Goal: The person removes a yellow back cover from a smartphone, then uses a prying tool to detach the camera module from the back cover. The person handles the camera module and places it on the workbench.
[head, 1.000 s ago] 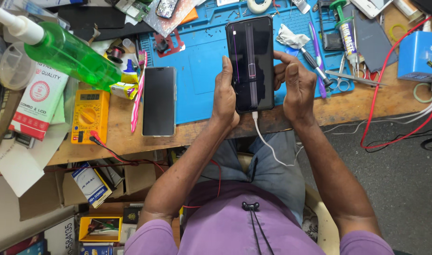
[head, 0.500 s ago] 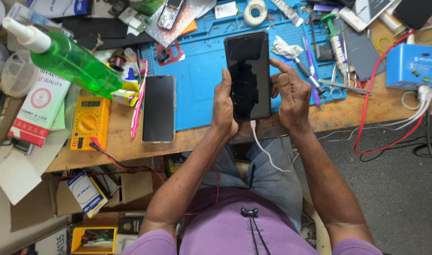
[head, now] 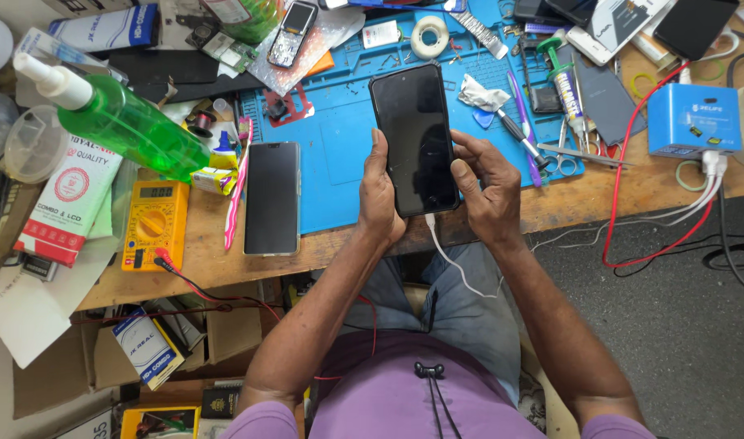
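Held phone: a black smartphone (head: 414, 138) with a dark screen is held upright over the near edge of the surface, above the blue work mat (head: 339, 146).
Left hand: the left hand (head: 380, 191) clasps the phone's left edge, fingers wrapped behind it.
Right hand: the right hand (head: 486, 191) supports the right edge; its fingers are curled against the side and the thumb lies near the glass.
Cable: a white cable (head: 453, 264) is plugged into the phone's bottom end and hangs past the near edge toward the lap.
Risk, cable: a pull on the hanging lead would likely strain the port or tug the phone out of the grip.
Risk, drop: the phone sits over the edge, so a slip would probably send it to the floor rather than onto the mat.
Risk, clutter: the second phone (head: 272, 197) lies flat near the near edge and an elbow could knock it off.
Boxes below: small blue and white cartons (head: 148, 345) sit on a shelf under the surface at the left.
Meter: a yellow multimeter (head: 154, 223) with red lead lies left of the second phone.
Flat package: a white and red rectangular pack (head: 67, 199) lies at the left edge.
Bottle: a green spray bottle (head: 120, 122) lies tilted toward the far left corner.
Blue box: a blue device (head: 693, 120) with a white label stands by the right edge.
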